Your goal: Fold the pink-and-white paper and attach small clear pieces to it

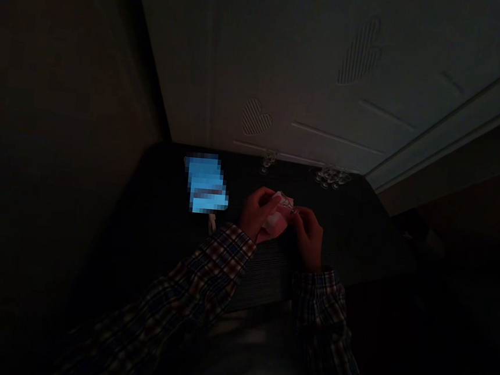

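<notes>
Dim surroundings: a dark table (359, 238) stands against a pale panel (193, 77) with striped hearts (256, 118). Reference point is the lit screen (207, 184), at left, with a pale cable (212, 224) at its near end. Right of the screen, the left hand (257, 208) grips a pink bundle (277, 222), thumb on top. Small cluster (268, 162) of clear pieces: right of the screen, near the panel. Beyond the bundle, the right hand (311, 234) pinches a shiny bit (294, 212) at the bundle's edge. Larger cluster (332, 176): farthest right of the screen. Progress, as judged: handling under way; both clusters lie apart from the hands, unhandled. Bundle's long axis runs away from the wearer, far end leaning rightward; which end opens cannot be told.
</notes>
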`<state>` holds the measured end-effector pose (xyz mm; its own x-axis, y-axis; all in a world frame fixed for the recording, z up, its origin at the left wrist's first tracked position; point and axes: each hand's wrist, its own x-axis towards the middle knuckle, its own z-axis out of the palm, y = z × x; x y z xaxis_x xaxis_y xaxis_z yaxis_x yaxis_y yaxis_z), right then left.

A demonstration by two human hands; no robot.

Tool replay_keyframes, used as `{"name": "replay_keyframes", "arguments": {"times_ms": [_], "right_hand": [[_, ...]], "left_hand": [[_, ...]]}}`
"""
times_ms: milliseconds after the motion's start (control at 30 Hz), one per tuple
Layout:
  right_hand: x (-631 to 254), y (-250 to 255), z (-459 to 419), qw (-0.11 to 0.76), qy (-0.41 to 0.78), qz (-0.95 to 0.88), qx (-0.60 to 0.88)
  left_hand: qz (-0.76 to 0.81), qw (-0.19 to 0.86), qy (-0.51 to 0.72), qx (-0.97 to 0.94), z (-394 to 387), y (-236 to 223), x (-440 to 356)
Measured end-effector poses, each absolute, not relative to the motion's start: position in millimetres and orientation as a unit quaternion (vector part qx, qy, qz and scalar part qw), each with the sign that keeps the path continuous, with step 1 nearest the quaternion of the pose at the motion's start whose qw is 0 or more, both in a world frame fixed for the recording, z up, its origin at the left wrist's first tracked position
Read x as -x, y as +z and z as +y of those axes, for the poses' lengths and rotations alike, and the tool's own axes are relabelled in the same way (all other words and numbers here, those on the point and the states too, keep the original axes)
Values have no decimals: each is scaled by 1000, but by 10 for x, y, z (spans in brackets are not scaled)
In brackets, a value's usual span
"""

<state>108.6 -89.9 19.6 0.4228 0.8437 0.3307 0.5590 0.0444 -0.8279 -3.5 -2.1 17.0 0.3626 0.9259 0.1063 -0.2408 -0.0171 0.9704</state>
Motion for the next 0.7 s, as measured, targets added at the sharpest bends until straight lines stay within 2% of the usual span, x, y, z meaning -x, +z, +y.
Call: {"name": "replay_keyframes", "arguments": {"times_ms": [300,700], "right_hand": [[-1058,229,-902,524,134,-517,664],[-1122,172,-889,496,130,-517,686]], "left_hand": [[312,629,465,-539,-24,178,32],[310,643,460,-528,-32,194,23]]}}
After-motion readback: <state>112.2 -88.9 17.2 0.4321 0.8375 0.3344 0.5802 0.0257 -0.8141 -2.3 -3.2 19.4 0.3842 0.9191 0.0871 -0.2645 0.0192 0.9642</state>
